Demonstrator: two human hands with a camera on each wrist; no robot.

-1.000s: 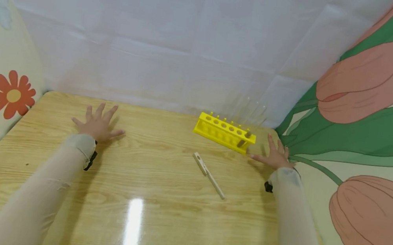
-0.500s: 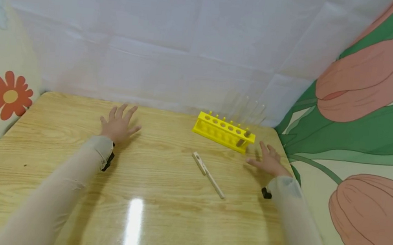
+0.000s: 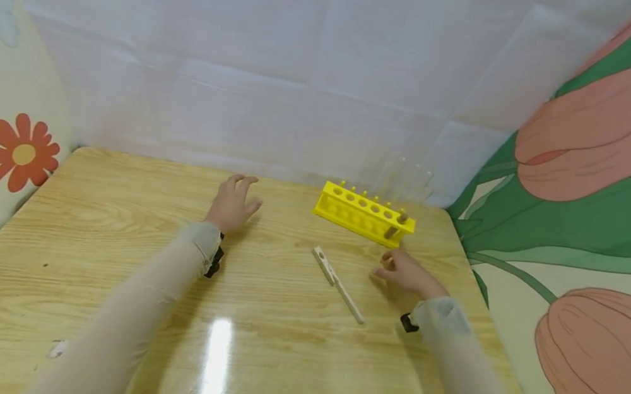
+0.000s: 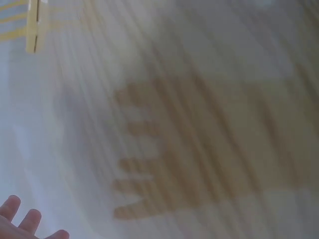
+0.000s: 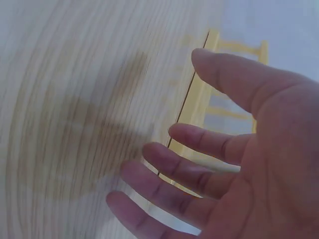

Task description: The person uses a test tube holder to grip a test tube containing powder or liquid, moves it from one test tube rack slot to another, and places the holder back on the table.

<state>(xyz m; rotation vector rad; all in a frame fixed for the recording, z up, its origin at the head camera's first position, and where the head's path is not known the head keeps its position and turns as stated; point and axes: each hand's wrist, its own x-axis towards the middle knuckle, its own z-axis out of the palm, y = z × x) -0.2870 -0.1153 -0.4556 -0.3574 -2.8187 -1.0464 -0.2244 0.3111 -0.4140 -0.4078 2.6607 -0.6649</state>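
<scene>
Fingers loosely spread on both, the right hand [image 3: 406, 273] is near the yellow rack [image 3: 364, 215] and wooden clamp [image 3: 337, 285], the left hand [image 3: 231, 208], mostly cropped in its wrist view, left of them, while clear tubes [image 3: 400, 173] barely show against white cloth [image 3: 245, 101].

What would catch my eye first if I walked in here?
Probably the bright yellow rack with round holes, toward the back of the wood-grain table. Next, the big pink tulips printed on the backdrop at the right. Then the slim, pale, wooden-looking tool lying in front of the rack, between the person's left hand and right hand.
</scene>
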